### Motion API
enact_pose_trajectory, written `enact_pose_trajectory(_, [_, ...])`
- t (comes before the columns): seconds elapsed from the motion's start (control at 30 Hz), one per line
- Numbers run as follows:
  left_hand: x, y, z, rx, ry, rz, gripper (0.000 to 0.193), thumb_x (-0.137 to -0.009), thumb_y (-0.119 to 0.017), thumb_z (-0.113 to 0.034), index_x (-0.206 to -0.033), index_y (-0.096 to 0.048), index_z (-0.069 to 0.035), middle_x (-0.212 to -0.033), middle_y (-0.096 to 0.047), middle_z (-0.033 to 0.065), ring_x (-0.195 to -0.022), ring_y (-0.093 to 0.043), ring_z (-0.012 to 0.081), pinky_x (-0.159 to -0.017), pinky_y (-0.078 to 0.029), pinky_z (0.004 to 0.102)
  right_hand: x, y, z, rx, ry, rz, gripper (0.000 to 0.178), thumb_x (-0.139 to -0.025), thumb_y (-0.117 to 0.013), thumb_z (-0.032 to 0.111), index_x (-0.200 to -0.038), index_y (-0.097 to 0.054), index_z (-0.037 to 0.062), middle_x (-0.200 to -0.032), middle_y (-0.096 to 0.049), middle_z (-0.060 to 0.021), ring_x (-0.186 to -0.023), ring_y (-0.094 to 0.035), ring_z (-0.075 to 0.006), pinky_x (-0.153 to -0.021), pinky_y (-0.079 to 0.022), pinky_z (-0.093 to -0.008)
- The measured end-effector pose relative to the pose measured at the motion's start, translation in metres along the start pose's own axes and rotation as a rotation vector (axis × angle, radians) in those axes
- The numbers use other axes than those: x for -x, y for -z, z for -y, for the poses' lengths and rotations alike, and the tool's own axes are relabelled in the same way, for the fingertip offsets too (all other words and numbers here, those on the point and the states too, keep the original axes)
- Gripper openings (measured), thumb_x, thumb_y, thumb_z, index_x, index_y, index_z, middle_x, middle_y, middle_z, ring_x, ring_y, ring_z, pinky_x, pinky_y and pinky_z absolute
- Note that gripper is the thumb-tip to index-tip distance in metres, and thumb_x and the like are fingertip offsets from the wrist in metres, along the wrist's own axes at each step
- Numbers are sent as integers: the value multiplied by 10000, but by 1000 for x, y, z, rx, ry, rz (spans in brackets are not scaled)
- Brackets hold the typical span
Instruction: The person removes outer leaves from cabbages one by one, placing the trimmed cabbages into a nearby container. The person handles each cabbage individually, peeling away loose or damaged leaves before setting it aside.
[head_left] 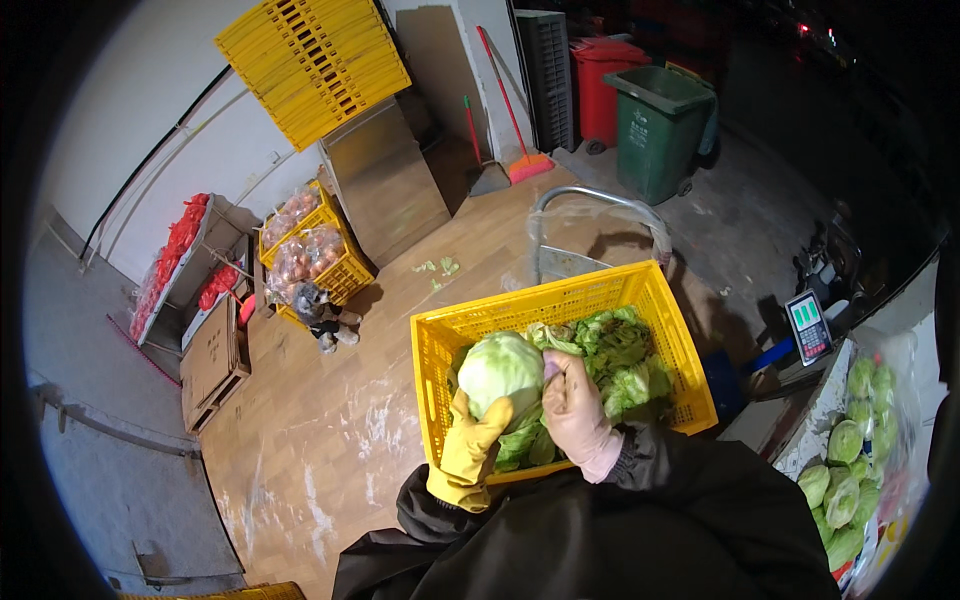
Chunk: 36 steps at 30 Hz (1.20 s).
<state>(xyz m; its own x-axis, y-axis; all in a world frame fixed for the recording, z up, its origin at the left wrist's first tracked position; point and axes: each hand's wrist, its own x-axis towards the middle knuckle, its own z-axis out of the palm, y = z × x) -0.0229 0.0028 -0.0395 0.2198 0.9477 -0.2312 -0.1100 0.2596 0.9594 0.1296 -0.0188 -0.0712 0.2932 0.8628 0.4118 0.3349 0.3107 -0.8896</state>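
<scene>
My left hand [470, 450], in a yellow rubber glove, cups a round pale-green cabbage [500, 372] from below and its left side. Close against the cabbage's right side, my right hand [580, 415] wears a pale pink glove. Its fingers are closed in a pinch; what they hold, if anything, is hidden. Both hands are over a yellow plastic crate [690, 375] with slotted walls. Loose green outer leaves [625, 345] fill much of the crate, some darker and crumpled. The cabbage hides part of the crate's left side.
A metal trolley handle [600, 195] rises behind the crate. Bagged onions in yellow crates [345, 275] and a small grey dog [322, 315] are left. Bagged cabbages [845, 480] and a scale display [808, 327] are right; a green bin [655, 145] stands beyond. Leaf scraps [440, 267] litter the floor.
</scene>
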Motion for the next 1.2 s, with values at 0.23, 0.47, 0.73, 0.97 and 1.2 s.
enact_pose_trajectory(0.23, [-1, 15, 9, 939, 57, 148, 951, -758, -812, -460, -1497, -321, -119, -1459, -446, 148, -1318, -460, 365, -1068, -431, 548, -24, 36, -21, -526, -500, 79, 385, -879, -431, -146, -1201, -542, 33, -1042, -598, -51, -745, -509, -82, -665, -494, -199])
enact_pose_trajectory(0.47, [-5, 16, 10, 125, -310, -53, 826, -747, -853, -244, -1396, -397, -11, -1291, -556, 174, -1139, -587, 278, -957, -503, 396, -39, 35, 17, -55, -10, 313, 609, -940, -647, 355, -1365, -463, -42, -1344, -536, -259, -1261, -521, -310, -1042, -464, -385])
enact_pose_trajectory(0.73, [0, 7, 18, -56, -470, 84, 809, -787, -820, -205, -1412, -338, -22, -1319, -532, 155, -1190, -560, 275, -1002, -474, 382, -48, 3, 30, -33, 367, 256, 257, -894, -527, -77, -1147, -535, -33, -1266, -600, -221, -1211, -594, -291, -976, -512, -332])
enact_pose_trajectory(0.97, [4, 28, 28, 593, -63, 131, 857, -773, -798, -318, -1462, -362, -54, -1351, -531, 160, -1198, -566, 315, -985, -509, 439, -62, 4, -15, -709, -467, -143, 241, -931, -468, -99, -1146, -555, -32, -931, -570, -18, -896, -585, -127, -774, -485, -225])
enact_pose_trajectory(1.2, [5, 23, -10, 941, -9, 302, 851, -809, -664, -600, -1458, -390, -122, -1390, -491, 179, -1260, -509, 383, -1024, -444, 590, -28, 16, -92, -252, -603, -105, 131, -949, -512, -24, -1036, -605, 5, -896, -550, 35, -779, -491, -85, -711, -424, -233])
